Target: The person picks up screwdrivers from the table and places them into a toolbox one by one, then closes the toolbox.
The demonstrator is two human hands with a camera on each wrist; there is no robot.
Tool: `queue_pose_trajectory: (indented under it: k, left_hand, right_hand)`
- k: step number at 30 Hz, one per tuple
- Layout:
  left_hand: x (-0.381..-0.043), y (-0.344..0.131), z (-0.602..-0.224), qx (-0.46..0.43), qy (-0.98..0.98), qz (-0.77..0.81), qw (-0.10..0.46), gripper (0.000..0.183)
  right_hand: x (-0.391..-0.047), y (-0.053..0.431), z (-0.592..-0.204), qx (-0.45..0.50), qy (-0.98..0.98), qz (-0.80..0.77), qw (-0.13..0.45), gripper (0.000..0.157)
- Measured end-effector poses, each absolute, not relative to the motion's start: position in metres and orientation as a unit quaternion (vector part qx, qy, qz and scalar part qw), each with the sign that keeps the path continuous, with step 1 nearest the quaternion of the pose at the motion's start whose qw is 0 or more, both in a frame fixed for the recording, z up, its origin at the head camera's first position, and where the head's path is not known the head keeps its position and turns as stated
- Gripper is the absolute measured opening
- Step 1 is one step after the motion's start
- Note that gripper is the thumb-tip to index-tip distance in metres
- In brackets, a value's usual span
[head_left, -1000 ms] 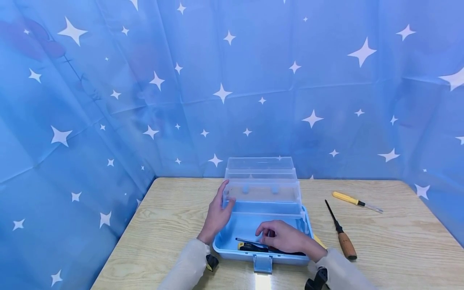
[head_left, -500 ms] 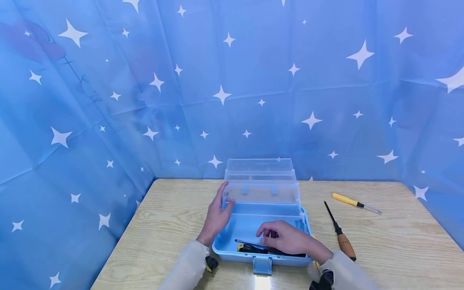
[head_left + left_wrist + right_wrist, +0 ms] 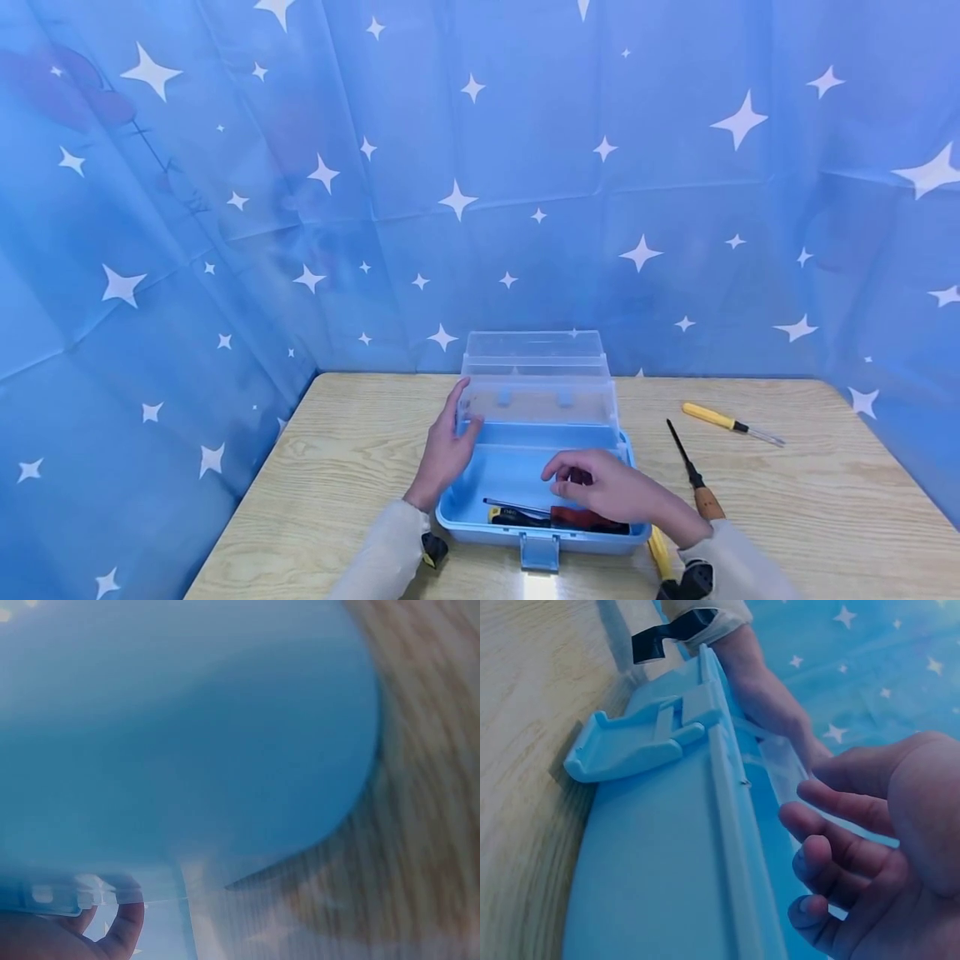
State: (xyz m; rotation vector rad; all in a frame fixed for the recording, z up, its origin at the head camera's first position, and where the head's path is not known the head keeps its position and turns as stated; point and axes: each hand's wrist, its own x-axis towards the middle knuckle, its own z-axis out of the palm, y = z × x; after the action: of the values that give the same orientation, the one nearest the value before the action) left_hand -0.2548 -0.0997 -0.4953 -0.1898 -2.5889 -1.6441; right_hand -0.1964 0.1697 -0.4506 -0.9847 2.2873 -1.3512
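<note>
A light blue toolbox point(image 3: 536, 537) stands on the table with its clear lid point(image 3: 536, 400) raised. At the lid's left edge is my left hand point(image 3: 444, 454), thumb inside and fingers along the outer side, gripping it. A screwdriver with a black and yellow handle point(image 3: 517, 517) lies inside along the front wall, and beside it a red and black handle point(image 3: 577, 518). Above them my right hand point(image 3: 611, 485) hovers, its fingers loosely bent. Nothing sits between those fingers in the right wrist view, where the box's front latch point(image 3: 630, 742) hangs down.
Right of the box lie a wooden-handled screwdriver point(image 3: 707, 502) and a yellow-handled screwdriver point(image 3: 708, 415). Another yellow handle point(image 3: 660, 552) lies partly under my right forearm. A blue star-patterned curtain point(image 3: 480, 167) hangs behind the table point(image 3: 360, 450).
My right hand has let go of the red and black handle and lifted slightly up and to the right. The left hand has stayed at the lid.
</note>
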Motion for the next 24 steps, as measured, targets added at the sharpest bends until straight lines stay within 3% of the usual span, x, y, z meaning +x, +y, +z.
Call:
queue_pose_trajectory:
  k: [10,24]
  left_hand:
    - [-0.254,-0.101,-0.495,-0.065,-0.841,-0.536,0.034,0.058]
    - [-0.253,-0.1,-0.495,-0.065,-0.844,-0.532,0.034,0.058]
  right_hand:
    - [-0.198,0.185,-0.446,-0.329,0.814,-0.465,0.114,0.021]
    - [-0.189,0.211,-0.431,-0.293,0.824,-0.474,0.1,0.019]
